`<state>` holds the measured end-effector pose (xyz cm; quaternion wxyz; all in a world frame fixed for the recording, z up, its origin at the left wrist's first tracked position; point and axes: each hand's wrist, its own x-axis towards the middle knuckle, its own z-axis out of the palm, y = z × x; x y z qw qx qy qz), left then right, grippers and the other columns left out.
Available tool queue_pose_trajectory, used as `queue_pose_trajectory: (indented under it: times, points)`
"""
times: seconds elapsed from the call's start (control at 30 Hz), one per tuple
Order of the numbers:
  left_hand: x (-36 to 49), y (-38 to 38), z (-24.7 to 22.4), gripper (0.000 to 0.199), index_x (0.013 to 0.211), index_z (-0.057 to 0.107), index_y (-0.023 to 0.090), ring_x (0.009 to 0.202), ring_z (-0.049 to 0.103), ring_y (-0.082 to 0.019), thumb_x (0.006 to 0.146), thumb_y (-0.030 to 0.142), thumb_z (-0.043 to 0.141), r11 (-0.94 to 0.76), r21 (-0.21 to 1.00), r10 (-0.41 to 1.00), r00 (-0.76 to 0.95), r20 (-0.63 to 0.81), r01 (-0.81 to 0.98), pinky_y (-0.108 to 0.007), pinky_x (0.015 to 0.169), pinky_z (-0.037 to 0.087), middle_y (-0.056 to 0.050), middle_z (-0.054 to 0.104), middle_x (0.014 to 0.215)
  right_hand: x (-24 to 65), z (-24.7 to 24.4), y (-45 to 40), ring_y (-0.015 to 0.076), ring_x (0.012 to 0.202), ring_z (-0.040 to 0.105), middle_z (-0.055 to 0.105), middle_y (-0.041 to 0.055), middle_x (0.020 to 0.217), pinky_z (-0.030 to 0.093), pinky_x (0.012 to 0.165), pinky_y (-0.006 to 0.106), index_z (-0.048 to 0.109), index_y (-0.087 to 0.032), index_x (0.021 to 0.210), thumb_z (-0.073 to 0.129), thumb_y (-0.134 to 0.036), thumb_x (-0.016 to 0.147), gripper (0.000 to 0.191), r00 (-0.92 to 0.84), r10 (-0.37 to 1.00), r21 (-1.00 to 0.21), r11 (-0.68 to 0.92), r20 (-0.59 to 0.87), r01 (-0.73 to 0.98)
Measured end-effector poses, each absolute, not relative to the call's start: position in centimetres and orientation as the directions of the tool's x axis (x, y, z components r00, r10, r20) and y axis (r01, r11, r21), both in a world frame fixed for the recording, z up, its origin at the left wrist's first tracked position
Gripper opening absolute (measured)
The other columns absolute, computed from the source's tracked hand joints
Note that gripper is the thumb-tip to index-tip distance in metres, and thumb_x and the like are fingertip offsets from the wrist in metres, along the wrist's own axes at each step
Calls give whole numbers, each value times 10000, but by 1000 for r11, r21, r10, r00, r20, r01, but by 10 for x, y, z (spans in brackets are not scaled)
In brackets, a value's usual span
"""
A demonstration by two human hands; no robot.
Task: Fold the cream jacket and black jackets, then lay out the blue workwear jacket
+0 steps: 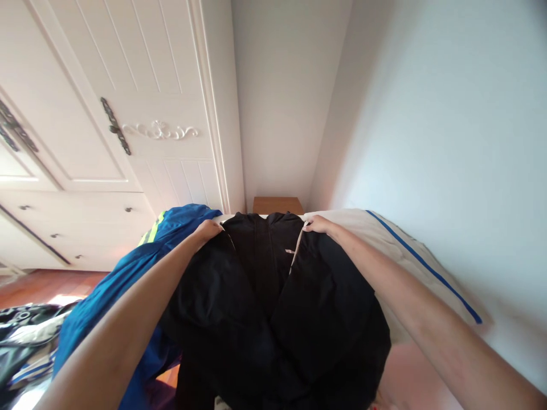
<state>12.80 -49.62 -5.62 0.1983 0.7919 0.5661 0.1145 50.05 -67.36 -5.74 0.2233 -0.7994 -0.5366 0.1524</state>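
A black jacket (239, 319) lies spread out before me, its sleeves folded inward across the front and small white lettering on the chest. My left hand (209, 229) pinches the folded edge near the left shoulder. On the other side, my right hand (318, 224) grips the matching edge near the right shoulder, where a pale strip shows along the fold. Beneath the jacket is a cream cloth (410, 267) with a blue stripe. Bright blue clothing (171, 233) with a yellow-green band is next to my left arm and hangs down the left side.
A white wardrobe (171, 74) with dark metal handles and drawers stands at the left. On the right rises a pale wall (461, 114). A brown wooden box-like piece (277, 204) is at the back. Mixed clothes and bags (29, 341) lie at the lower left by the wooden floor (47, 285).
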Motion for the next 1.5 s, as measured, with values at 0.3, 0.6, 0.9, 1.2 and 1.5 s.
queue_pose_trajectory:
  times: [0.3,0.6,0.9,1.2,1.5]
  points:
    - [136,-465,-58,98,725,697,197,804,694,-232,769,277,662,-181,489,980,198,17,853,-260,616,491,-53,713,789,533,-58,-632,192,757,705,766,93,846,483,635,223,785,-111,925,774,-226,714,241,595,803,-551,-479,39,683]
    - [174,-425,-59,146,853,736,165,978,685,-324,799,268,647,-121,455,992,97,76,882,-354,755,531,-166,733,1032,550,-73,-575,195,824,708,770,91,884,476,711,228,792,-171,875,754,-202,761,124,619,777,-443,-516,119,733]
    - [201,-421,-77,241,1052,689,131,1060,654,-326,885,168,519,-227,380,967,162,195,896,-377,817,528,-208,676,1129,535,-95,-560,284,986,693,730,187,1020,501,819,332,754,-124,1014,617,-162,880,196,553,816,-276,-500,166,821]
    - [172,-481,-58,562,1439,461,143,1462,307,-285,1003,476,336,-702,203,706,630,324,683,-389,1186,245,-135,409,1546,429,-60,-642,307,1470,289,322,159,1589,257,1196,479,403,-164,1509,425,-400,1019,544,-37,929,-181,111,368,977]
    - [137,-542,-108,821,1579,230,157,1529,86,-255,959,695,202,-835,197,531,846,44,513,-454,1226,75,-129,141,1642,339,-91,-744,300,1490,249,312,181,1584,244,1209,533,387,-135,1516,351,-588,1000,688,-482,875,-262,475,43,840]
